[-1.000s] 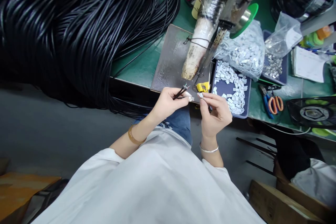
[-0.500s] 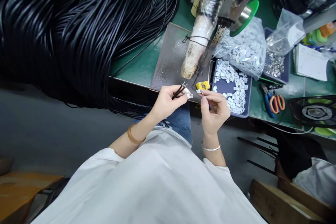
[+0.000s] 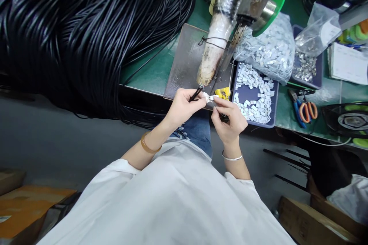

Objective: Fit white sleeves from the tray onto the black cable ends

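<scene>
Between the thumb and fingers of my left hand (image 3: 184,108) are black cables (image 3: 196,94), their thin stripped ends pointing up toward the soiled white nozzle-like tube end (image 3: 204,73). My right hand (image 3: 230,118) pinches a small white rectangular piece (image 3: 214,97) close beside my left fingertips. Whether that piece touches the wire ends is too small to tell. Just beyond my right fingers lies a yellow wrapper-like scrap (image 3: 222,93). A dark blue tray (image 3: 276,101) to the right holds many similar white pieces (image 3: 260,109).
Large coils of black cable (image 3: 94,38) cover the left of the green table (image 3: 149,71). A dark plate (image 3: 184,61) lies beneath the tube. Right of it are a solder spool (image 3: 270,13), a bag of white pieces (image 3: 267,48), cutters (image 3: 297,109) and scissors (image 3: 308,111).
My right hand has moved left with the white piece, up to my left fingertips. The cable ends in my left hand have risen slightly toward the tube end.
</scene>
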A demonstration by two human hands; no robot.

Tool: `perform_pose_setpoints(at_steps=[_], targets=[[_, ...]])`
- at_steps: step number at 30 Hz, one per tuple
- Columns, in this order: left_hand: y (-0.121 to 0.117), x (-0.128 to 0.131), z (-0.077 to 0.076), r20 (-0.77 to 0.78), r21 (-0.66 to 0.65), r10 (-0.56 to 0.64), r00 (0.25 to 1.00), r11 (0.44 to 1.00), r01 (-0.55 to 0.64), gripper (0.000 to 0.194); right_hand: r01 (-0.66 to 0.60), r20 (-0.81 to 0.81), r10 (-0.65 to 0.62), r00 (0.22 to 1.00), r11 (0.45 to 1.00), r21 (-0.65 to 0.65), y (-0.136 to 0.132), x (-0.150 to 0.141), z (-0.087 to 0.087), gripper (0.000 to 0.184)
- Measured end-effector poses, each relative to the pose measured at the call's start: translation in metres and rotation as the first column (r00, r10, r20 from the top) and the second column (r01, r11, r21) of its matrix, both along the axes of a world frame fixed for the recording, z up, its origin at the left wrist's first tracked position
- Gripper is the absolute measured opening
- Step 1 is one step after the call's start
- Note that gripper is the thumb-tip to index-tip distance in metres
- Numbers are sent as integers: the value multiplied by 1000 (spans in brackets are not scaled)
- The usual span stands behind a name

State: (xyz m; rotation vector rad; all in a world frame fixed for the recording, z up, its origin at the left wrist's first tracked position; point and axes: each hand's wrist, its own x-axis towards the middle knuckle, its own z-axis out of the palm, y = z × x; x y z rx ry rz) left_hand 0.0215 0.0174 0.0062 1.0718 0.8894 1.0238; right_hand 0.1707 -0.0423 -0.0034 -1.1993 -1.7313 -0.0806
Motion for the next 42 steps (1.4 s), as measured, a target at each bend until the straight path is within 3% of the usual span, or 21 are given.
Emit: perform_pose_setpoints(at_steps=[7,15,23,32,37,38,40,42], targets=[[6,5,5,-4,-10,59,998,998,-59,9,11,-137,-40,990,977,-212,5,0,1,3],[7,5,7,0,23,97,995,995,-97,6,20,-86,-32,996,990,-137,11,-4,11,11],[4,6,5,-88,72,101,991,993,-95,10,0,-133,-24,991,984,-176,9,-2,4,7],[0,7,15,-130,137,147,981,982,-129,10,28,-107,-39,994,995,-100,13,-5,11,14],[2,6,10,-120,77,82,989,994,-73,8,39,-241,-76,968,987,-154,9,-2,9,7],[1,6,8,-121,66,72,990,996,-64,8,80,-282,-119,952,986,-148,8,1,11,6],[0,5,7,-121,54,57,991,997,-50,7,198,-377,-184,908,980,-2,9,9,16,2],[-1,5,7,-116,51,46,992,998,-40,7,234,-474,-137,870,960,152,9,16,25,4]])
